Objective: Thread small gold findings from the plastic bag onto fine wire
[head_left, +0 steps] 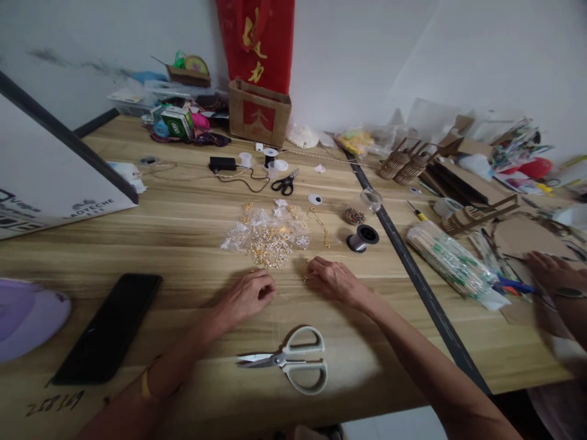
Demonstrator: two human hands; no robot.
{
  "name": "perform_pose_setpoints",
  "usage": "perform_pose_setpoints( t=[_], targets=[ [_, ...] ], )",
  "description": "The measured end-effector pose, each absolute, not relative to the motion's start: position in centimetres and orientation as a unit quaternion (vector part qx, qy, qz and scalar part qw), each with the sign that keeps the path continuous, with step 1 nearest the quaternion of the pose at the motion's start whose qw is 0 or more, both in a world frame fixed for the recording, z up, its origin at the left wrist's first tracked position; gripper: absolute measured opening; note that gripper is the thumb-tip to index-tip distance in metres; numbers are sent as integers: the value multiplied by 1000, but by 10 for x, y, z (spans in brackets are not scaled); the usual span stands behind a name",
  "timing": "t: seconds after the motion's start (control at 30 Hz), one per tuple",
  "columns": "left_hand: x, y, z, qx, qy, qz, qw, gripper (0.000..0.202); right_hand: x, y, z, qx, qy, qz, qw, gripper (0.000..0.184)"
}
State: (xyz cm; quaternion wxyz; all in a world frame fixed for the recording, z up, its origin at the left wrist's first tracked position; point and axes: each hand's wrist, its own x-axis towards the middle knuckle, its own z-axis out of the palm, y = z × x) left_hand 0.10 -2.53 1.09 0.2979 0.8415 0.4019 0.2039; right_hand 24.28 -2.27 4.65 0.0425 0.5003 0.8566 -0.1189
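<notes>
My left hand is closed in a pinch above the table, just in front of a heap of small gold and silver beads. Something thin like a clear thread trails down from near its fingertips, too fine to make out. To the right, my right hand is also closed, its fingertips turned toward the left hand. Tiny gold-coloured bits show at those fingertips, but what they grip is hidden. White-handled scissors lie slightly open below both hands. Clear plastic bags lie around the beads, and a gold chain is beside them.
A wire spool and a tub of beads stand at right. Black scissors lie farther back. A phone is at left. Packed sticks lie beyond the dark strip, near another person's hand.
</notes>
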Motion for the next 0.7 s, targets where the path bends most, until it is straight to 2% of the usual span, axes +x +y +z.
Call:
perform_pose_setpoints(
  t=[0.2, 0.37, 0.47, 0.7],
  targets=[
    [0, -25, 10, 844, 401, 194, 299, 13, 232, -22, 47, 495, 857, -55, 130, 13],
    [-2, -23, 9, 844, 396, 196, 306, 13, 230, -21, 43, 492, 859, -49, 134, 12],
    [-3, -22, 8, 839, 397, 200, 314, 12, 232, -21, 42, 499, 856, -68, 114, 11],
    [-4, -21, 3, 819, 402, 220, 345, 14, 243, -19, 40, 478, 861, -175, -2, 4]
  ],
)
